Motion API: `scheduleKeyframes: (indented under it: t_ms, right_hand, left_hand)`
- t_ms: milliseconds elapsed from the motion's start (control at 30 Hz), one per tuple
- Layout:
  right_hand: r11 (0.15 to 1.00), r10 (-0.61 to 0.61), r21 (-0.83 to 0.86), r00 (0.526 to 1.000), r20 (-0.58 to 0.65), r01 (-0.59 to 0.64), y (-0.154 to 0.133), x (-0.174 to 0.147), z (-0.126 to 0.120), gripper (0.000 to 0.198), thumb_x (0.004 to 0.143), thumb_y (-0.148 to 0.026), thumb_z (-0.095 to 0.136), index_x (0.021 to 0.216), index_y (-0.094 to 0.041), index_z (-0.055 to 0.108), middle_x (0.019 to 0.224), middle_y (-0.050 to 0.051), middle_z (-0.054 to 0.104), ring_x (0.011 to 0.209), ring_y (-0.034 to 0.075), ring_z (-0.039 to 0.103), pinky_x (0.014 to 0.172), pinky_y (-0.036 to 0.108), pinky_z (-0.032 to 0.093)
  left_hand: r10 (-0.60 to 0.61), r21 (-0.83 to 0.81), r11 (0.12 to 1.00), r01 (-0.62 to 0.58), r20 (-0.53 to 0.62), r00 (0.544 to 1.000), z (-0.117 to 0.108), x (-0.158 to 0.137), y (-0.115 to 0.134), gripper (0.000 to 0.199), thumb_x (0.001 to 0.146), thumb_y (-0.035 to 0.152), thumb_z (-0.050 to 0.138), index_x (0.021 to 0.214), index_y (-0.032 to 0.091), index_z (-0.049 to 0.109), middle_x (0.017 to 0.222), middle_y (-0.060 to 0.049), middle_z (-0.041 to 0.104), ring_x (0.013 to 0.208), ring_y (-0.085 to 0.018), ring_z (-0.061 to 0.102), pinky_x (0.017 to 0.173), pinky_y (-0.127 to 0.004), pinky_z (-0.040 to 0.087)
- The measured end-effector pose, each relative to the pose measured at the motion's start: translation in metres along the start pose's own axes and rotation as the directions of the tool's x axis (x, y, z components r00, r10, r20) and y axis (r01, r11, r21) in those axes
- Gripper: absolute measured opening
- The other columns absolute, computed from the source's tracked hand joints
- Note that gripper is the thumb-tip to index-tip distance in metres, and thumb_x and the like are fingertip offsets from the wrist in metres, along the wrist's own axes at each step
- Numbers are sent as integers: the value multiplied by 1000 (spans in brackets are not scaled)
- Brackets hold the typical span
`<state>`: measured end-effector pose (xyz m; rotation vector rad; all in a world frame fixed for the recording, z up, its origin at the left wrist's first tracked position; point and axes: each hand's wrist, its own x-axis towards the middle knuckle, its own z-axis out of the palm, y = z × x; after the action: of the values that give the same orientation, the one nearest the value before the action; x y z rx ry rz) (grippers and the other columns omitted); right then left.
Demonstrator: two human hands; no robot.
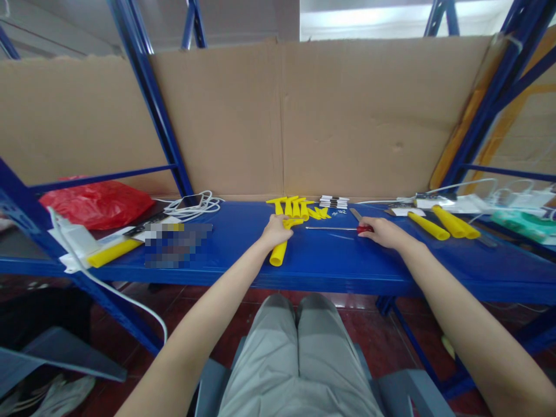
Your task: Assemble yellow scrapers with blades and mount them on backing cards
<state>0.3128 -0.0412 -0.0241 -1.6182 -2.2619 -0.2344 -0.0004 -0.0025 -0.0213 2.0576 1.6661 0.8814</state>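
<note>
My left hand [276, 231] is closed around a yellow T-shaped tube piece [278, 253]; its open round end points toward me, and part of its crossbar shows beside my fingers. My right hand [383, 231] grips a screwdriver [332, 228] by its red handle, with the long metal shaft pointing left toward the tube piece but apart from it. Behind the left hand stands a row of similar yellow T-shaped pieces [296, 208]. Small flat yellow parts [319, 214] lie to their right. A flat metal strip [356, 215] lies just behind my right hand.
White-and-black strips [333, 201] are stacked near the cardboard wall [347, 116]. Yellow tubes [449, 222] lie at the right. Coiled white cable [197, 207], a red plastic bag [95, 201] and another yellow tube [115, 253] are at the left. Blue posts [152, 98] rise from the blue table [330, 263].
</note>
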Motion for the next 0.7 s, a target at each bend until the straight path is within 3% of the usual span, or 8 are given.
scheduleKeyframes:
  t_ms: [267, 467, 700]
  right_hand:
    - [992, 59, -117, 998, 20, -56, 11, 2, 6, 12, 82, -22, 53, 89, -21, 63, 95, 8, 71, 86, 23, 65, 72, 32, 48]
    - [939, 231, -278, 970, 73, -203, 9, 2, 6, 24, 86, -15, 44, 101, -16, 63, 110, 17, 65, 105, 30, 59, 78, 42, 46]
    - [901, 283, -361, 956, 72, -240, 12, 3, 5, 28, 89, -17, 39, 102, -16, 64, 111, 19, 63, 108, 32, 55, 83, 51, 44]
  left_hand:
    - [-30, -17, 999, 30, -2, 1000, -1, 0, 0, 46, 70, 15, 63, 116, 13, 62, 124, -13, 58, 102, -21, 61, 84, -23, 44]
    - [-40, -90, 995, 38, -16, 999, -5, -4, 6, 45, 72, 13, 62, 116, 10, 63, 125, -16, 58, 103, -23, 61, 82, -25, 47]
    - [-54, -105, 993, 59, 48, 997, -6, -3, 5, 48, 76, 13, 58, 125, 10, 57, 120, -16, 61, 96, -22, 64, 75, -26, 49]
